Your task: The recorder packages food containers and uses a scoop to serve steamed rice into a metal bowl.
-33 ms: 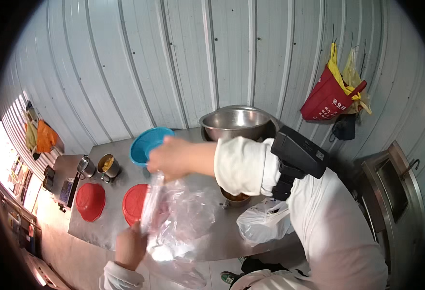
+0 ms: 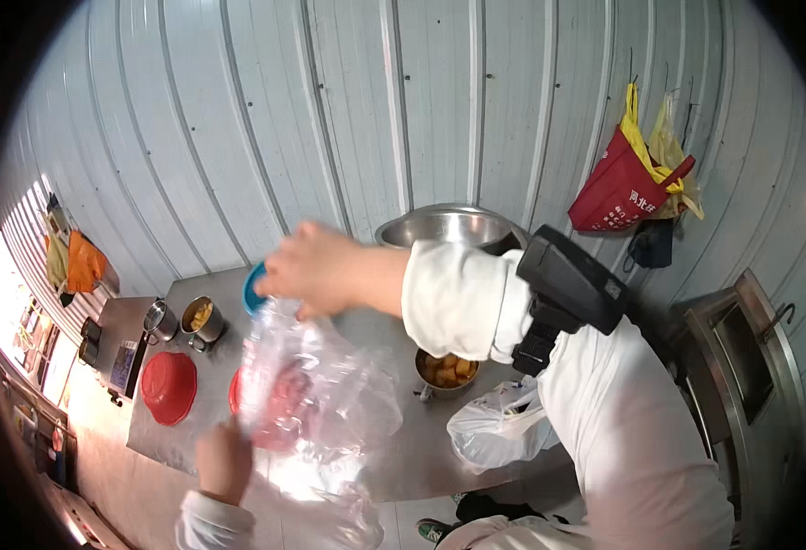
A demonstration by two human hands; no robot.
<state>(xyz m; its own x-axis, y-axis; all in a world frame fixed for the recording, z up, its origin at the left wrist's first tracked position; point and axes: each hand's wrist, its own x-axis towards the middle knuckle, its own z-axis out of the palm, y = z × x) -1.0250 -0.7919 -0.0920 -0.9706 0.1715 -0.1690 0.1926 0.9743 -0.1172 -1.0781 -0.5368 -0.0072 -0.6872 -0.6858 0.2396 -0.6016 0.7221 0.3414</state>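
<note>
The clear plastic bag (image 2: 334, 390) spans the gap between the two hands above the steel surface (image 2: 398, 463). The right hand (image 2: 316, 270) has its fingers clamped on the upper edge, close in front of the blue basin (image 2: 253, 291); the blurred left hand (image 2: 224, 463) seems to have its fingers closed on the lower-left edge. Thin film like this could tear or slip if the hands pull apart unevenly. Its loose folds hang in front of the half-hidden red basin (image 2: 235, 392) and might snag its rim, dragging it along. The slack lower end dangles past the surface's near edge, so it could catch there. A wide swing of the right forearm might knock the metal pot (image 2: 434, 394) of browned chunks just beneath it, spilling some.
</note>
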